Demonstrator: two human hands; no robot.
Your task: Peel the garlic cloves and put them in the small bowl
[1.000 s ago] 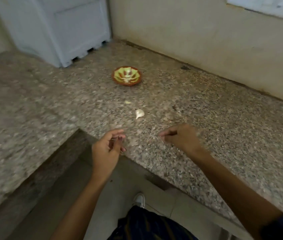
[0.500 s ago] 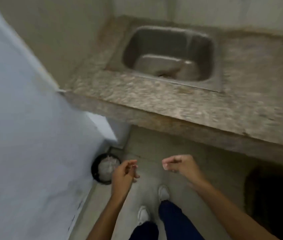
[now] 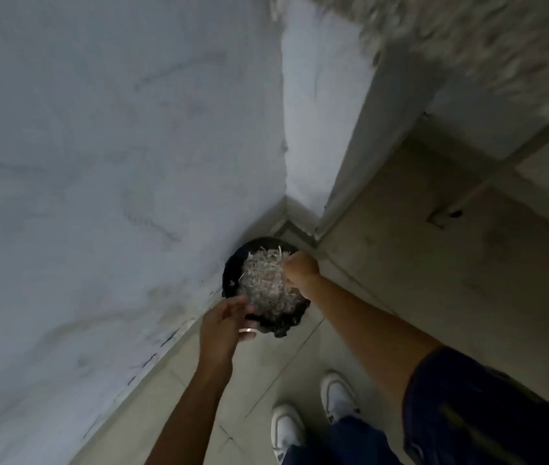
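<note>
Neither the garlic cloves nor the small bowl are in view. I am looking down at a black waste bin point(image 3: 232, 267) in a floor corner, filled with pale shredded scraps point(image 3: 264, 283). My left hand point(image 3: 228, 325) hovers over the bin's near rim with its fingers stretched out and a ring on one finger. My right hand point(image 3: 301, 272) is over the bin's right rim, knuckles up, its fingers bent down out of sight. Whether it holds anything is hidden.
A pale blue-grey wall point(image 3: 98, 162) fills the left. The speckled stone counter's edge point(image 3: 488, 45) juts out at the top right, above a tiled floor point(image 3: 417, 263). My white shoes point(image 3: 338, 394) stand below the bin.
The view has swung from the counter with the bowl and garlic, past the sink, down to the floor bin. Both hands have dropped to the bin, and the left hand's fingers have straightened.
</note>
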